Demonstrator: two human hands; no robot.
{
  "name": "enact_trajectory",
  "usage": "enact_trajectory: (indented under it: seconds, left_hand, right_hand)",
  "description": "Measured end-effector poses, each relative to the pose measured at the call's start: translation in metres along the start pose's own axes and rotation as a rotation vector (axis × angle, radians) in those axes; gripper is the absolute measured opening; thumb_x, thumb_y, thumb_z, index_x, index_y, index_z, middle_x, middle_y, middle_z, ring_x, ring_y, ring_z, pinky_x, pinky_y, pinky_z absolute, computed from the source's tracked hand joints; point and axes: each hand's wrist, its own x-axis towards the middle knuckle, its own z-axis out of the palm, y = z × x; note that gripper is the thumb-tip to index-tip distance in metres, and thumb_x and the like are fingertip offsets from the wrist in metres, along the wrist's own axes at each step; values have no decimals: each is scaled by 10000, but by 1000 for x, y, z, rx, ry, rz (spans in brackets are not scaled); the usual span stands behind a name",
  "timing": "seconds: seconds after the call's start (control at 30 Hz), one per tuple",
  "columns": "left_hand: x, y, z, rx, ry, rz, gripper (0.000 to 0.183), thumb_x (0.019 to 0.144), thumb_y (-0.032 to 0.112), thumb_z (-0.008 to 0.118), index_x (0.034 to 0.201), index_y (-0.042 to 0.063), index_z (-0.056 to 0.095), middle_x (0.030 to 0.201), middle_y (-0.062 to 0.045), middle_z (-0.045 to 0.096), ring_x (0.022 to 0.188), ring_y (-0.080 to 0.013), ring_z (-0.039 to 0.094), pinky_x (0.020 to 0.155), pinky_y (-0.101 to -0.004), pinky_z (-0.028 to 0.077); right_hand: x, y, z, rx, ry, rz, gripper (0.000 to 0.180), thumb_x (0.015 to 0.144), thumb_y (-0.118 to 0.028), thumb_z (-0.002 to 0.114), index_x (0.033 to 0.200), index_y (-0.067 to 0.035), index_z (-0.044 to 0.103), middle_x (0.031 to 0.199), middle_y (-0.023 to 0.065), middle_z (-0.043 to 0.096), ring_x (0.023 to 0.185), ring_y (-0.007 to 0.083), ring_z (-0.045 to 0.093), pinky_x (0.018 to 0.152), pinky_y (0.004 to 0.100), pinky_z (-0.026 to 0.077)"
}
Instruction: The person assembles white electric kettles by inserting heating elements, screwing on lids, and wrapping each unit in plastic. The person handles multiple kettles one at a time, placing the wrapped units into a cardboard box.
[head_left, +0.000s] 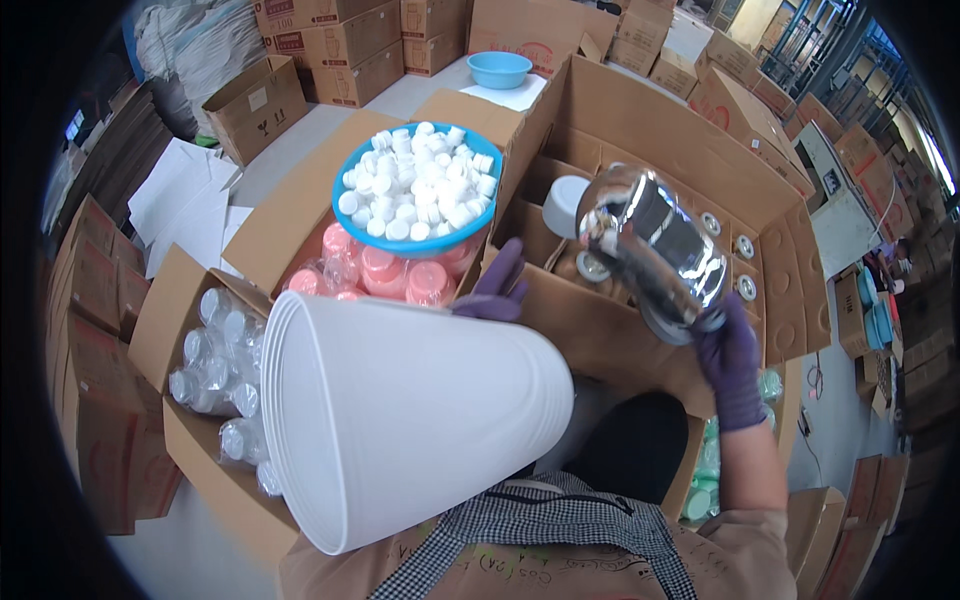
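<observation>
My right hand (726, 352), in a purple glove, grips the lower right end of a silvered glass flask liner (660, 232). The shiny liner is held tilted over a divided cardboard box (547, 292), partly blurred. A white plastic cup-like piece (564, 206) shows beside the liner's upper left end. Across my lap slants a large white tapered plastic shell (420, 405), its wide ribbed end to the left. My left hand (495, 289), also purple-gloved, shows only its fingers at the shell's far edge. The shell hides its palm and forearm, so its grip is unclear.
A blue basin (412, 244) of white caps sits over wrapped pink bottle-shaped pieces (382, 274). An open box at left holds wrapped clear-white pieces (217, 367); green pieces (699, 502) lie at right. Another blue basin (499, 71) and stacked cartons (349, 75) stand behind.
</observation>
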Motion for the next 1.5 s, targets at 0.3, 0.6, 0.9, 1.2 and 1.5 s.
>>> enact_trajectory:
  seconds: [0.3,0.6,0.9,1.2,1.5]
  left_hand:
    - [67,-75,30,345,121,148,374,1041,247,546,1251,-44,652,1141,-204,714,1039,-311,713,916,-414,581]
    - [98,-106,20,548,183,201,379,1039,244,543,1258,-43,660,1145,-188,722,1043,-296,718,926,-398,579]
    - [-8,30,-45,790,-334,158,373,887,100,518,1170,-33,722,1079,-159,758,984,-242,735,905,-362,566]
    - [-19,-6,84,996,-592,263,336,861,184,626,1134,7,711,1101,-174,737,1041,-337,720,947,-412,558]
    - [-88,-77,-14,307,-330,-245,629,1034,358,563,1501,-46,447,1454,-180,561,1345,-273,536,1167,-399,380]
  right_hand:
    - [-205,94,-15,-405,-435,536,1108,845,-233,784,1671,-37,71,1661,139,307,1511,233,323,1248,372,244]
    - [-124,-6,-26,-953,-524,206,923,745,-302,818,1543,-26,445,1503,157,539,1396,265,499,1200,407,354]
    - [-343,72,-153,-546,253,120,875,930,-528,598,1578,7,352,1517,145,504,1382,248,513,1147,403,425]
    - [-319,79,-105,-274,196,141,792,815,-245,728,1521,-5,461,1514,237,481,1372,340,523,1117,418,442]
    - [-264,91,-59,-1023,-200,340,782,823,-287,807,1481,-8,489,1455,192,562,1329,291,564,1077,418,482]
